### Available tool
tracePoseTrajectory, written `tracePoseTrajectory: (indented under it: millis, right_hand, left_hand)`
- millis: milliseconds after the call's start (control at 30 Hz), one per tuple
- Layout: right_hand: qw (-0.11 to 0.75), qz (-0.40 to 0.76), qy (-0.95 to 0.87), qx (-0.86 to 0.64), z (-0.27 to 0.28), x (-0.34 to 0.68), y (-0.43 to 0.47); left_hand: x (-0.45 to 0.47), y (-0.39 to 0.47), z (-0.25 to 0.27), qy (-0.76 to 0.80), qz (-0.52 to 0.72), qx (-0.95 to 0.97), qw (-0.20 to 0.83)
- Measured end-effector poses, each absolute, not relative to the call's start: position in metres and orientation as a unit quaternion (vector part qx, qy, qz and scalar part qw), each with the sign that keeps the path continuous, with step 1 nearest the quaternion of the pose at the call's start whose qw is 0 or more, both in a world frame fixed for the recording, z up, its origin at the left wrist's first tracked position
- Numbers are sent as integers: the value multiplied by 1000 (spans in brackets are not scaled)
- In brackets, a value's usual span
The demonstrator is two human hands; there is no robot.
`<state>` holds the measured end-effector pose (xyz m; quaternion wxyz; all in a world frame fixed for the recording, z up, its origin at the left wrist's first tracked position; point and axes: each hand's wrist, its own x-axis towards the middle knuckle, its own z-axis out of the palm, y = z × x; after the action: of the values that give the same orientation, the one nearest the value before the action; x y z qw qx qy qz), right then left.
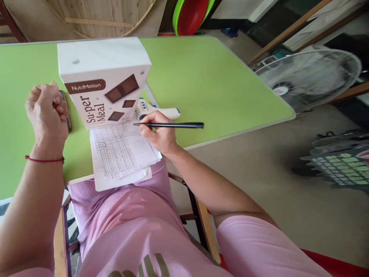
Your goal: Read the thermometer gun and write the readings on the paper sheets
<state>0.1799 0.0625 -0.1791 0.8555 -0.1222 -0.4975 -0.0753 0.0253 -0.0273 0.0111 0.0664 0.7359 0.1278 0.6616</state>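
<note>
Green table (219,80), white box (100,57), handwritten papers (118,154), right hand (160,132) holding pen (188,125)

Observed a green table (230,88) — bearing an upright white box (100,82), handwritten papers (115,154) at its foot and overhanging the near edge, a white-and-blue handheld device (170,112), and a partly hidden slim dark object (69,121).

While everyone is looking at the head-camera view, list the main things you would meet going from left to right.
Loosely curled left hand, white NutriMotion Super Meal box, right hand gripping a black pen, electric fan.
</note>
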Motion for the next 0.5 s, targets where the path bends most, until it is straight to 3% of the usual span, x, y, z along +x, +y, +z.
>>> tracePoseTrajectory:
  millis: [200, 367, 500]
  right_hand:
    - [750, -297, -526, -270, -199, 193, 44]
    - [660, -306, -600, -332, -210, 186, 41]
    - [695, -268, -593, -305, -208, 194, 52]
  left_hand:
    - [19, -15, 16, 118, 654, 747, 32]
    - [18, -6, 16, 59, 544, 837, 31]
    - [15, -9, 13, 115, 452, 884, 40]
